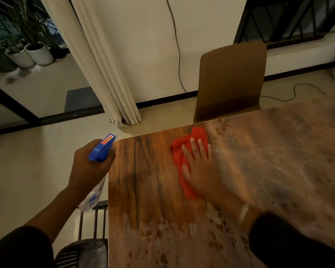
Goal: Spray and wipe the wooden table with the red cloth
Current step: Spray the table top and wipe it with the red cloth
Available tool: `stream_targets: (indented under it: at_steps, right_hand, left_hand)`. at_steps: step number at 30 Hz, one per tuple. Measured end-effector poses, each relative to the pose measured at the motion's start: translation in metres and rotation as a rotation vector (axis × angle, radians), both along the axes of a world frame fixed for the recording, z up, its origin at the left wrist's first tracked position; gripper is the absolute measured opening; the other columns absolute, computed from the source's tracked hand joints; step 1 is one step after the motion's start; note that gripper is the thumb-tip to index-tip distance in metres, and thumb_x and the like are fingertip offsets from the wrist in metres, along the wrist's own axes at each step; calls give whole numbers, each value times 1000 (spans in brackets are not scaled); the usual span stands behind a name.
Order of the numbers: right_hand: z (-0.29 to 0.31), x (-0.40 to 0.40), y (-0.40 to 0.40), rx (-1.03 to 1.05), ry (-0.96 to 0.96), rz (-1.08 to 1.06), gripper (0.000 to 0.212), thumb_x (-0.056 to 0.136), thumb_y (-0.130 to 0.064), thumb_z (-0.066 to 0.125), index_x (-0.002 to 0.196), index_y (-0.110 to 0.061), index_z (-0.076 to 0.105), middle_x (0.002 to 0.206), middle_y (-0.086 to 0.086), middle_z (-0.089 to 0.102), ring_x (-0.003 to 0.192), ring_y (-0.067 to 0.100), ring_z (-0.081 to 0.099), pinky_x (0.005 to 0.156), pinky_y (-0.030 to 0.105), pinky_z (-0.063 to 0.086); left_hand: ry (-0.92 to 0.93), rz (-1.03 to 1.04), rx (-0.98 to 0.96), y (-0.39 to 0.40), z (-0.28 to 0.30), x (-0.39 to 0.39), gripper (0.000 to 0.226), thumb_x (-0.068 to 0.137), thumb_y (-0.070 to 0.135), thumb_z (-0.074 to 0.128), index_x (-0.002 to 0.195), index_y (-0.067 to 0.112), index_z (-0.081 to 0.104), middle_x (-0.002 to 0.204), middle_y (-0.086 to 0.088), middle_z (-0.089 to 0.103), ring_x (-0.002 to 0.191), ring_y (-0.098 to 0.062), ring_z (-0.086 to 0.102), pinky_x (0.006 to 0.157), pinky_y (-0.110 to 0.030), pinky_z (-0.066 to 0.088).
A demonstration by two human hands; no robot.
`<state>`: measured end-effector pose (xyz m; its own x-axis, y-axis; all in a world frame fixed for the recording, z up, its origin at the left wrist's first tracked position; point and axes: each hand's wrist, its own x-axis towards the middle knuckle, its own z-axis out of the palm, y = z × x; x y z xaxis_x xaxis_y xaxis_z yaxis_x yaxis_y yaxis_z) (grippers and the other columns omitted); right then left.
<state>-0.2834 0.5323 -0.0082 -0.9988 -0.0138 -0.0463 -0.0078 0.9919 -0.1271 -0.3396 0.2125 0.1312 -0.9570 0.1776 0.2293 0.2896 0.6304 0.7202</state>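
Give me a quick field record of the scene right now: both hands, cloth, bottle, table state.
left hand: grips the spray bottle, held off the table's left edge
right hand: flat, fingers straight, pressing the red cloth
red cloth: crumpled, on the table near its far edge
wooden table: droplets and streaks at near edge and right side
chair: tucked in at far side

Dim warm indoor light. My right hand is motion-blurred, forearm smeared. Soft glare on the wet table. Wide-angle bend at edges; corners dark. Everything slightly soft.
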Motion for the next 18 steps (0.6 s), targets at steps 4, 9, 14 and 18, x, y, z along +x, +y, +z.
stream_targets:
  at_steps: [4,9,14,18]
  right_hand:
    - [0,92,4,-69,-31,108,74,105,-50,40,169,-23,17,178,12,-3,163,36,-3,130,62,9]
    - [8,-33,76,-19,-77,-69,71,105,-57,22,169,-26,14,178,8,-2,162,39,1,129,64,7]
    - [13,-114,133,-95,-192,-173,73,104,-62,18,169,-31,8,178,7,3,162,41,-4,128,66,5]
    - [0,-16,88,-58,-51,-117,70,103,-55,21,168,-31,14,177,7,8,163,36,2,128,65,12]
  left_hand:
    - [-29,-10,-30,33,2,-8,29,86,37,68,93,10,60,72,1,60,69,-15,61,70,-22,43]
    - [-6,-61,-104,48,8,-2,15,88,15,69,100,10,62,75,8,60,72,-8,60,70,-19,43]
    - [19,8,-109,38,18,8,8,90,16,67,90,12,59,69,4,59,63,-10,58,67,-19,42]
    - [20,43,-87,26,16,15,12,91,25,64,90,14,58,68,2,61,64,-9,60,66,-21,45]
